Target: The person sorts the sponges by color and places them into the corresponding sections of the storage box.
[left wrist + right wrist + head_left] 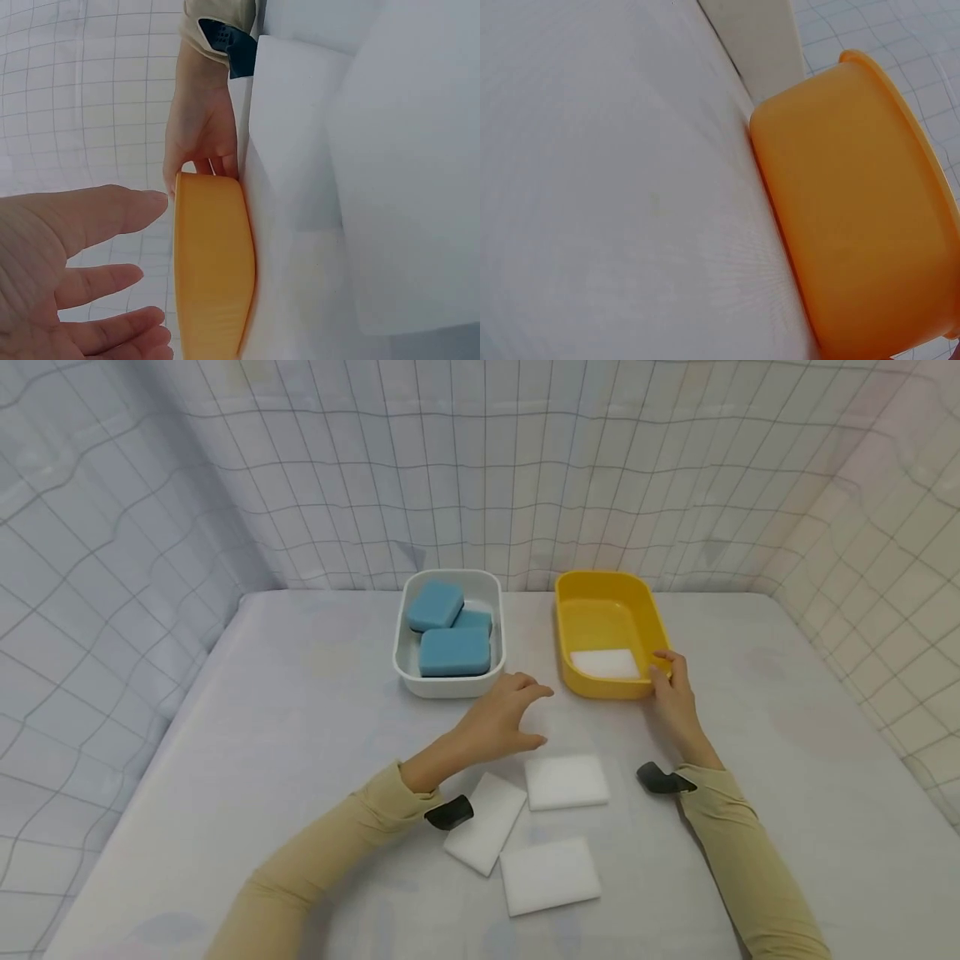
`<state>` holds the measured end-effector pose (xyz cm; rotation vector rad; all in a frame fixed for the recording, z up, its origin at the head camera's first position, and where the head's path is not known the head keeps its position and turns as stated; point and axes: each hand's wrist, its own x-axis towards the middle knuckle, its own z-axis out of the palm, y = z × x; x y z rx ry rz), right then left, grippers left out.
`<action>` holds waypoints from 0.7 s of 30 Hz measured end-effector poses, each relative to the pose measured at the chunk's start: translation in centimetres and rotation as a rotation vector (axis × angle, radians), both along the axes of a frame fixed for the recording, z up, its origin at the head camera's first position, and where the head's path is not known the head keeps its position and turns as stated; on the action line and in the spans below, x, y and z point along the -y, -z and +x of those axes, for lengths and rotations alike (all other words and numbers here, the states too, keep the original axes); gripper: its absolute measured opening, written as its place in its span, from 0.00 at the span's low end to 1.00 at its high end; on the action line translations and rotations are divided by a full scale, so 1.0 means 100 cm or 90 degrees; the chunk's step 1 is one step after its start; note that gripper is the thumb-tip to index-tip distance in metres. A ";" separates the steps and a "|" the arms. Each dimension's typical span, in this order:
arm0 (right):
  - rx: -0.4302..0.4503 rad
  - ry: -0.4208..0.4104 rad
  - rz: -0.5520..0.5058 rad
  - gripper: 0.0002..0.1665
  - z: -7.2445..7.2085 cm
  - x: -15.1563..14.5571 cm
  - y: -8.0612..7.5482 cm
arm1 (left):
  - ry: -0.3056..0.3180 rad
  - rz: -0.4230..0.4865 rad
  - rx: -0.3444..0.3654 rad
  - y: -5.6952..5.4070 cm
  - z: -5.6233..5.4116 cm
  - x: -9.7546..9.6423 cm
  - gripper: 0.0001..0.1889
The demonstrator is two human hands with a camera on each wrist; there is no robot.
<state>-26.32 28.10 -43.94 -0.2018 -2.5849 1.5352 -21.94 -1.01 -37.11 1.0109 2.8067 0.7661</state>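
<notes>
my right hand (pixel 675 697) grips the near corner of the yellow tub (pixel 600 610), a white sponge (pixel 604 663) inside. my left hand (pixel 504 717) hovers relaxed, empty, above three white sponges (pixel 566 781).

Yellow tub (pixel 611 610), blue sponges (pixel 453 652) in white tub (pixel 450 685) (white sponges (pixel 566 781) nearby), beige sleeves (pixel 750 860)

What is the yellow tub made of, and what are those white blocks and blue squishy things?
The yellow tub looks like smooth moulded plastic, with an even colour, rounded rim and slight sheen. The white blocks look like matte foam sponge, probably melamine: flat, sharp-edged, no shine. The blue pads in the white tub seem to be soft sponge, with rounded corners and a dull surface.
</notes>
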 end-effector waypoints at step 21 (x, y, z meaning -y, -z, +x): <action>0.005 0.005 -0.007 0.26 0.002 0.002 -0.005 | 0.075 -0.046 0.117 0.008 0.021 0.031 0.30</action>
